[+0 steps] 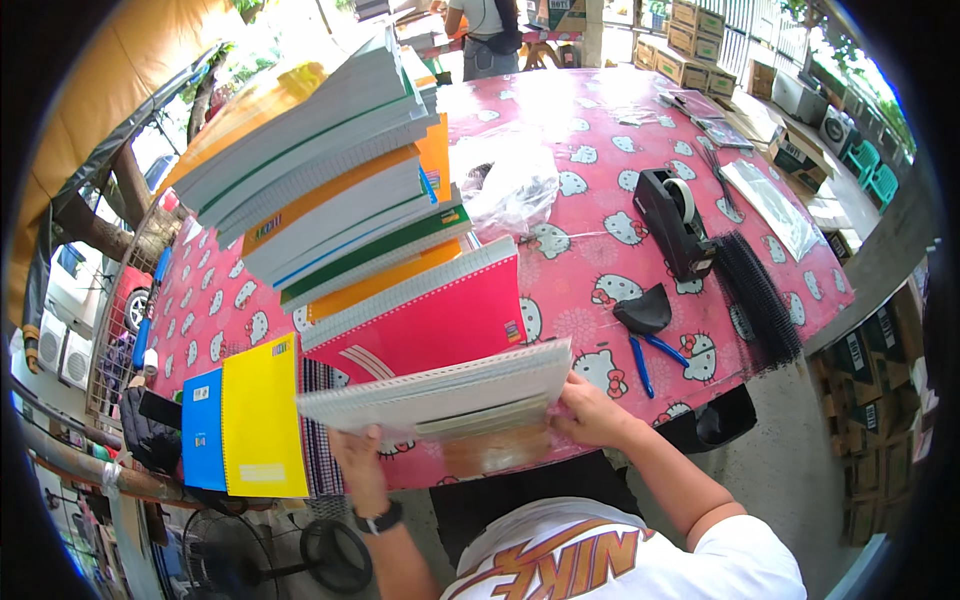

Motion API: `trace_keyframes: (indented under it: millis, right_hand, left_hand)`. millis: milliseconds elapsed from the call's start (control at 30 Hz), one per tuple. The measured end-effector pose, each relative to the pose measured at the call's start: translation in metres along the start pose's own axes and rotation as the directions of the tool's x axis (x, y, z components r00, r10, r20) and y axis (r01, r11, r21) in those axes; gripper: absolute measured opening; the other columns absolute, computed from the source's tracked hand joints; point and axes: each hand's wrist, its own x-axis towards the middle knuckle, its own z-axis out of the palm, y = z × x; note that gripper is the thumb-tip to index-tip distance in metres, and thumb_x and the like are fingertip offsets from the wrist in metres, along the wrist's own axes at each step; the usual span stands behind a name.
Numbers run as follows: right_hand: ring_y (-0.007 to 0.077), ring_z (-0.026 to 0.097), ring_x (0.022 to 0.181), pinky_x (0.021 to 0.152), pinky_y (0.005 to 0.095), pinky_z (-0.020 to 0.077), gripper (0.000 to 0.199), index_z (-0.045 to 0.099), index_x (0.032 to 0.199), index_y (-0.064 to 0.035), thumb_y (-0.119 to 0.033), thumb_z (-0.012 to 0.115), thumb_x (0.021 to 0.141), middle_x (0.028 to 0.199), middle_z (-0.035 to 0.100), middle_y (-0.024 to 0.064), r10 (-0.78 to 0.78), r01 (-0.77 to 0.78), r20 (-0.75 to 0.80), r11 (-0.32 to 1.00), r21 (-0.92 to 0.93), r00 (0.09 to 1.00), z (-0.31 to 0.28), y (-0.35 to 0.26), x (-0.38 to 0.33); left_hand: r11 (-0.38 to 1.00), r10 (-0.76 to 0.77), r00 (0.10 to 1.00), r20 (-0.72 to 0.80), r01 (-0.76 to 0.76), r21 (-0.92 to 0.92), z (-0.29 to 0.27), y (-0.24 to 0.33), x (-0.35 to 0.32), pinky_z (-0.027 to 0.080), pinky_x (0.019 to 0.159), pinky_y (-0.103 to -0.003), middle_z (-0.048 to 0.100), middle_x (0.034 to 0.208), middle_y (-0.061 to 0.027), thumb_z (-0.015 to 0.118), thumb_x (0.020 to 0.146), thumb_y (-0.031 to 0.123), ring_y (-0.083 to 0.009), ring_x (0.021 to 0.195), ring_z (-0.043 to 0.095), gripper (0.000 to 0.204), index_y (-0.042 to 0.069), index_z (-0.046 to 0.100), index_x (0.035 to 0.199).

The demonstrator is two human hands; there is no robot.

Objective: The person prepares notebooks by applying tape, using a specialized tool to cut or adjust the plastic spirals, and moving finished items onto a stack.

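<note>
My left hand (358,455) and right hand (592,410) are holding paper block (445,388), one at each end, above table's (560,290) near edge. Probably weighing fair bit, bending mid-span; both ends suiting grip. Pink notebook (435,325) lying beyond, tall stack (335,205) rising behind.

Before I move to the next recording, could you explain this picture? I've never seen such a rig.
There's no machine: a person works with two bare hands. The single round view comes from a fisheye camera on the person's head, looking down, so straight edges bend. The left hand and right hand hold what looks like one or more spiral notebooks. On the pink patterned table are a tall notebook stack, yellow and blue notebooks, a black tape dispenser, a blue-handled tool and a bundle of black coils.
</note>
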Motion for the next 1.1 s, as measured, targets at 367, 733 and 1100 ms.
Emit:
trace_keyframes:
  millis: [367, 733, 1100]
  right_hand:
    - [0.0246, 0.039, 0.130, 0.106, 0.0391, 0.0309, 0.063, 0.041, 0.135, -0.0040, -0.008, 0.069, 0.078, 0.133, 0.048, 0.0150, -0.122, 0.201, -0.199, 0.870, 0.450, 0.972, -0.031, -0.056, 0.010]
    - [0.0299, 0.061, 0.101, 0.083, 0.0387, 0.0528, 0.035, 0.058, 0.099, -0.0031, -0.028, 0.071, 0.079, 0.099, 0.064, 0.0151, 0.461, -0.859, -0.733, 0.152, -0.490, 0.500, -0.214, 0.155, -0.048]
    - [0.0395, 0.062, 0.088, 0.073, 0.0488, 0.0482, 0.025, 0.056, 0.090, -0.0026, -0.020, 0.069, 0.078, 0.088, 0.064, 0.0199, 0.404, -0.786, -0.677, 0.253, -0.564, 0.615, -0.263, 0.198, -0.065]
  left_hand:
    - [0.983, 0.129, 0.974, -0.186, -0.150, -0.103, -0.005, 0.055, 0.055, 0.037, 0.081, -0.029, 0.051, 0.088, -0.0031, 0.049, 0.091, 0.022, -0.0142, 0.085, 0.048, 0.019, 0.004, 0.055, 0.094]
    - [0.924, 0.085, 0.991, -0.101, -0.117, -0.364, 0.003, 0.047, 0.043, 0.039, 0.082, -0.033, 0.052, 0.081, -0.0047, 0.047, 0.093, 0.026, -0.0175, 0.082, 0.049, 0.024, 0.005, 0.055, 0.087]
    - [0.911, 0.391, 0.857, -0.336, -0.310, 0.271, 0.062, 0.100, 0.030, 0.034, 0.099, -0.040, 0.055, 0.121, -0.0162, 0.046, 0.095, 0.024, -0.0276, 0.113, 0.050, 0.042, -0.004, 0.050, 0.126]
